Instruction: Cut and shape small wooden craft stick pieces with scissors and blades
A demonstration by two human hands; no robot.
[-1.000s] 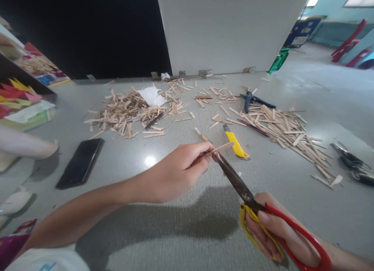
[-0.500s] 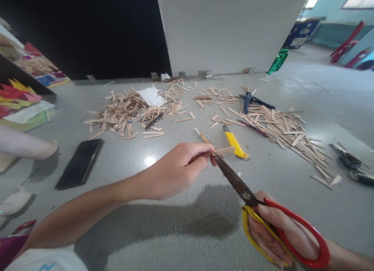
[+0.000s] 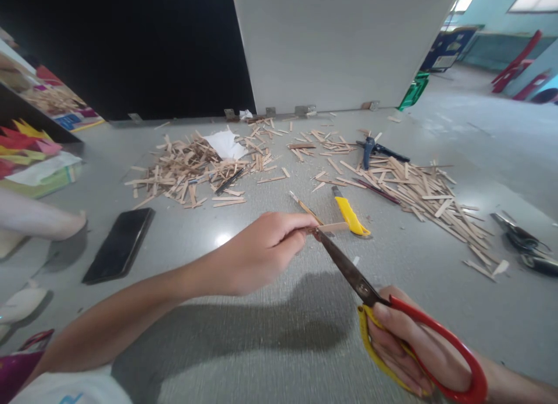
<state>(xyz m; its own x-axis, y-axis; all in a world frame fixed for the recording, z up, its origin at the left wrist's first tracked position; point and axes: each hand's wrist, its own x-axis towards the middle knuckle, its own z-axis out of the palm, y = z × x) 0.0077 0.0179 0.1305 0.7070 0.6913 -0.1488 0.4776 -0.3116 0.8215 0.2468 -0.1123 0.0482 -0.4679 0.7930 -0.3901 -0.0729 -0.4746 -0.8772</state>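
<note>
My left hand pinches a thin wooden stick at its left end, held level above the grey floor. My right hand grips scissors with red and yellow handles; the dark blades point up and left and meet the stick just right of my left fingertips. A yellow utility knife lies on the floor right behind the stick.
Piles of wooden stick pieces lie at the back left and back right. A black phone lies at left. Blue-handled pliers, dark tools at far right, a white panel behind. Another person's limb at left.
The stick has tilted from angled up to nearly level. The scissors have shifted slightly down and left along it, and my right hand has dropped a little lower.
</note>
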